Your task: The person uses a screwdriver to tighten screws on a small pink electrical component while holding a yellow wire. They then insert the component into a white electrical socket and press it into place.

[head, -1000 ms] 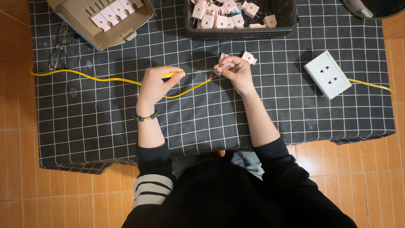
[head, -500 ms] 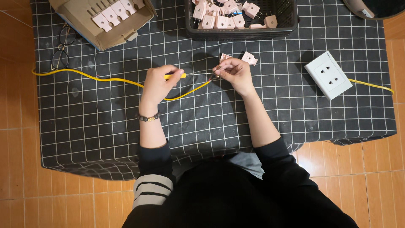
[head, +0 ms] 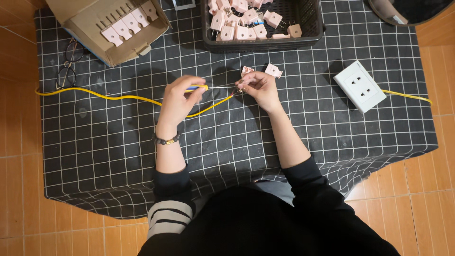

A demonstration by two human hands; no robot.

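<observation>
A yellow cable (head: 118, 97) is laid across the desk (head: 118, 156), which is covered w/ a black cloth w/ white grid lines. The cable runs from the left edge twd the centre, where it is held by both hands. The left hand (head: 177, 97) is closed round a tool w/ a yellow-and-blue handle (head: 198, 87), fingers clamped together on it, directly over the cable. The right hand (head: 260, 87) is just right of it, fingers pinched together on the cable's end (head: 235, 93); the small part at the tips is too small to be made out. Two pink plug pieces (head: 273, 70) are seen just beyond the right hand, touching the cloth.

At the far centre a black basket (head: 313, 33) is filled w/ more pink plugs (head: 241, 28). At the far left a cardboard box (head: 85, 28) is lying tilted, w/ a row of pink plugs inside. A pair of glasses (head: 66, 66) is set near the box, at the left edge. On the right a white socket block (head: 360, 86) is placed at an angle, well apart from the hands, w/ a second yellow lead (head: 407, 96) running off to the right. A beaded bracelet (head: 166, 140) is worn on the left wrist.
</observation>
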